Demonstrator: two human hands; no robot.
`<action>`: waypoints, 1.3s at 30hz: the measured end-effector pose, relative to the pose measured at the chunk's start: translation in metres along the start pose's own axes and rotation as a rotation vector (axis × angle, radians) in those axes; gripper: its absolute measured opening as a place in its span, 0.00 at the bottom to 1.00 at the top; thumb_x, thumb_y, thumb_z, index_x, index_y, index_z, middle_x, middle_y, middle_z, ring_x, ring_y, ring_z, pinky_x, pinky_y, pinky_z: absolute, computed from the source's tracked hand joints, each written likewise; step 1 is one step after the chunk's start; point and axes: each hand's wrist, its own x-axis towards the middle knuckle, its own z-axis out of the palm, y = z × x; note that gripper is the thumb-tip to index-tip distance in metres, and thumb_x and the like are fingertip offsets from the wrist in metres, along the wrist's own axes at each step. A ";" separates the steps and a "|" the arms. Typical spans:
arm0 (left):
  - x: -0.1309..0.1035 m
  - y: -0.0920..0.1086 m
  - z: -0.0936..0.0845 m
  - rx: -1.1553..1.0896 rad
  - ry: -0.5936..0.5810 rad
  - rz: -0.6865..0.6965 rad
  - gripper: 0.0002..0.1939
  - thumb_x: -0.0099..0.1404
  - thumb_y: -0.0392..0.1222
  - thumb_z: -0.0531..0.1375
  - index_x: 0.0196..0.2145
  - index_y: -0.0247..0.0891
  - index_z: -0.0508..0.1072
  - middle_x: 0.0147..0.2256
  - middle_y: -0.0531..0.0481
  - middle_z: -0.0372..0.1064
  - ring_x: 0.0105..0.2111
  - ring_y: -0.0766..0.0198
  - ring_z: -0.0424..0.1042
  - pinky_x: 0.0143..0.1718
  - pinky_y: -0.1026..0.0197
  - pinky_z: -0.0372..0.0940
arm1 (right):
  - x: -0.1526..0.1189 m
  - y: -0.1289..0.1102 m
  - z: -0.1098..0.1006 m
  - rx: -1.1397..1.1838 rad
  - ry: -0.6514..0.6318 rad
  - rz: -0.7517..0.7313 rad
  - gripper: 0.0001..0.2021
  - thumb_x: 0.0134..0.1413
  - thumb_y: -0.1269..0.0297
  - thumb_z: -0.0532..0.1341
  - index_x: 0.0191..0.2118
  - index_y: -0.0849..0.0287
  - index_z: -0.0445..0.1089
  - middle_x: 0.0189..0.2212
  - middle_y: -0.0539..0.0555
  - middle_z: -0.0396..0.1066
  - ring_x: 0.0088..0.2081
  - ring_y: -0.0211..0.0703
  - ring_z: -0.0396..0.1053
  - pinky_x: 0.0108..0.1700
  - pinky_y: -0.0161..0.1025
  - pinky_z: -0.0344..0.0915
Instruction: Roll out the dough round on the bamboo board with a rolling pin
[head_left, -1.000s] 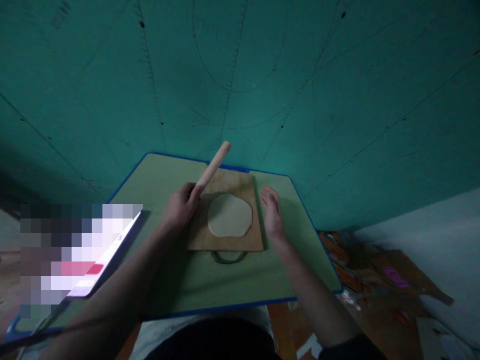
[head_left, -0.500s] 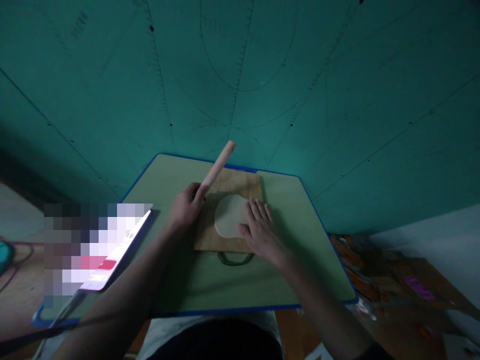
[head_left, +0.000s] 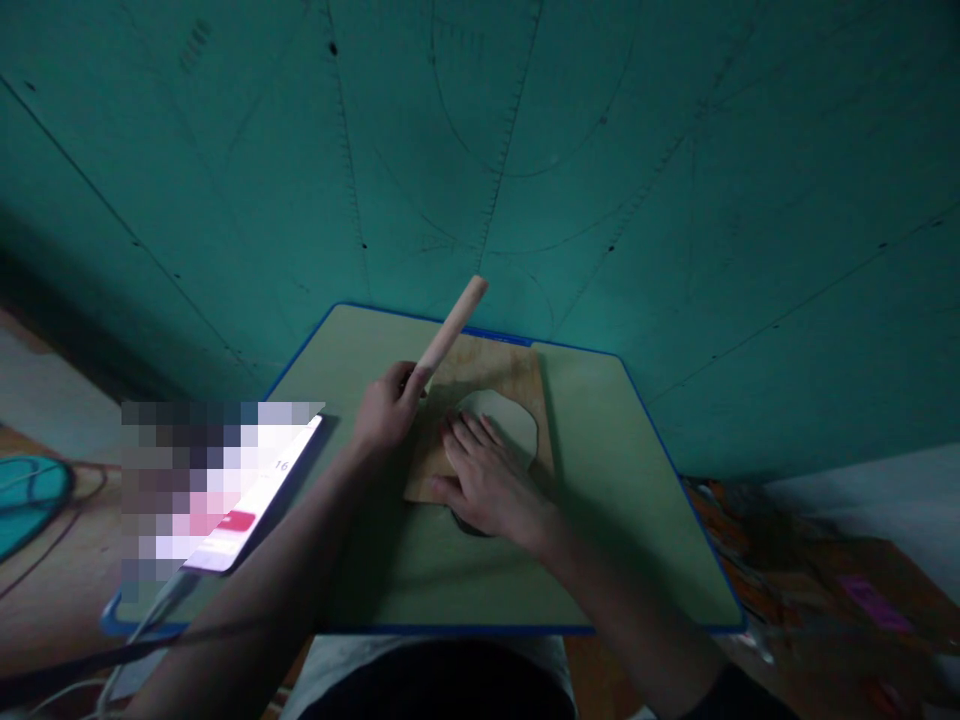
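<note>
A pale wooden rolling pin (head_left: 454, 325) slants up and to the right, its lower end gripped in my left hand (head_left: 386, 408), off the board's left side. On the wooden board (head_left: 487, 358) lies a flat, roundish sheet of dough (head_left: 517, 430). My right hand (head_left: 484, 475) rests palm down over the dough's left and lower part, fingers extended and slightly apart, hiding that part of it. Below the board, a dark loop (head_left: 469, 525) shows partly behind my right hand.
The board lies on a light green table (head_left: 600, 440) with a blue rim, against a green wall (head_left: 675, 250). At the table's left stands a lit tablet (head_left: 259, 500), partly pixelated, with a cable (head_left: 150, 610). Cluttered boxes (head_left: 847, 570) are at the lower right.
My right hand has moved from the dough's right edge to its left and lower side. My left hand still holds the rolling pin. The view has shifted slightly.
</note>
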 end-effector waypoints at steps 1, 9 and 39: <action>0.000 0.000 0.000 0.002 -0.001 0.005 0.22 0.68 0.59 0.51 0.33 0.39 0.72 0.27 0.48 0.72 0.28 0.59 0.72 0.26 0.60 0.58 | 0.000 0.000 0.000 -0.003 -0.006 -0.001 0.33 0.69 0.47 0.52 0.66 0.71 0.62 0.68 0.67 0.58 0.70 0.58 0.52 0.73 0.54 0.47; -0.001 -0.001 -0.002 0.005 0.009 0.003 0.23 0.68 0.60 0.50 0.33 0.39 0.71 0.28 0.48 0.73 0.26 0.59 0.71 0.26 0.60 0.58 | 0.007 0.011 -0.005 0.045 0.020 0.037 0.32 0.71 0.53 0.48 0.69 0.76 0.54 0.70 0.69 0.53 0.71 0.55 0.49 0.72 0.53 0.47; -0.002 0.001 -0.003 0.112 -0.013 0.028 0.26 0.67 0.62 0.51 0.40 0.36 0.76 0.31 0.44 0.77 0.29 0.56 0.74 0.28 0.60 0.60 | 0.011 0.045 0.008 -0.068 0.087 0.251 0.33 0.69 0.50 0.49 0.69 0.72 0.57 0.70 0.68 0.53 0.71 0.57 0.50 0.72 0.55 0.44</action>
